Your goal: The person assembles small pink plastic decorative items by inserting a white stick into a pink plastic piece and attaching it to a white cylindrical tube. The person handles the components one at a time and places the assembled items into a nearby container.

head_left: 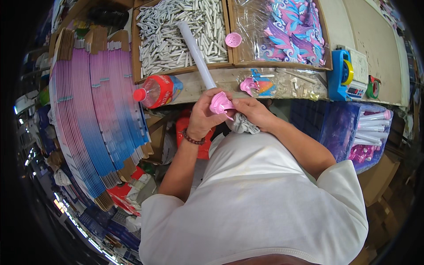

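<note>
the work appears partway: a long, translucent white plastic tube [196, 55] meets the left hand [202, 114], its joint, if any, with the glossy pink flared plastic piece [221, 103] hidden; joining or fitting may remain. pink-ended white tubes [373, 123] in a blue plastic-wrapped bin [343, 132] are perhaps finished. the pink piece lies within the left hand, grasped between thumb and fingers; the right hand [255, 113] is at its right edge, grip uncertain.

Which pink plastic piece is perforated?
The round pink cup on the cardboard divider; the flared pink piece in the left hand and the pink piece on the bench aren't.
</note>
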Demonstrator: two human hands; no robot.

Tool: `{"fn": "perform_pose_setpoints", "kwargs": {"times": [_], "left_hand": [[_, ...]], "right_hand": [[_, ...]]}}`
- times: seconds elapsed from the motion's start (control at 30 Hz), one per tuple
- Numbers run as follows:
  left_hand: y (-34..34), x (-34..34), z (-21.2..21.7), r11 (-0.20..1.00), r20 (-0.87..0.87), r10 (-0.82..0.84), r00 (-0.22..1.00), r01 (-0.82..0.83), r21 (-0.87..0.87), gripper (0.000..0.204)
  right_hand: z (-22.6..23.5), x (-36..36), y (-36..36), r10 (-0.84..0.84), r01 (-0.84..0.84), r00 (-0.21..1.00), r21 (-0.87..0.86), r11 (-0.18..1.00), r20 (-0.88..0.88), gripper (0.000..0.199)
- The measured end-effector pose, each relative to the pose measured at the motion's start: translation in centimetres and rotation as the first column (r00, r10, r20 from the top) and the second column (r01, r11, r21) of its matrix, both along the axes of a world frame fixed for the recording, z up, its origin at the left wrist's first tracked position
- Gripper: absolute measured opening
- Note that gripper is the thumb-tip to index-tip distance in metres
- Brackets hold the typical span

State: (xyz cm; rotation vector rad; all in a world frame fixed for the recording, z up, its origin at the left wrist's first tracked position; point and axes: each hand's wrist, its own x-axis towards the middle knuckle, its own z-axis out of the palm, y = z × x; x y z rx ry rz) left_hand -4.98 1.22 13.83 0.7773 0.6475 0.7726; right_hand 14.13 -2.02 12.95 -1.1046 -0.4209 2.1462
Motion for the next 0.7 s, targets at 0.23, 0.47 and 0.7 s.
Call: {"fn": "perform_pose_setpoints", "kwargs": {"times": [0.23,0.47,0.7], "left_hand": [[0.8,-3.1,0.0,0.988,-0.024,0.149,0.989,-0.147,0.052,0.057],[-0.2,-4.5,-0.5,0.987,-0.005,0.164,0.987,-0.164,0.007,0.059],[-1.1,-4.7,-0.2,0.981,0.013,0.195,0.981,-0.195,-0.023,0.056]], "right_hand": [[-2.4,-1.0,0.4,-0.061,0.023,0.902,0.093,0.995,0.427,0.029],[-4.0,-3.6,2.7,-0.049,-0.034,0.851,0.149,0.988,0.524,0.064],[-6.8,-6.2,5.0,0.053,-0.059,0.917,0.002,0.998,0.395,0.064]]}}
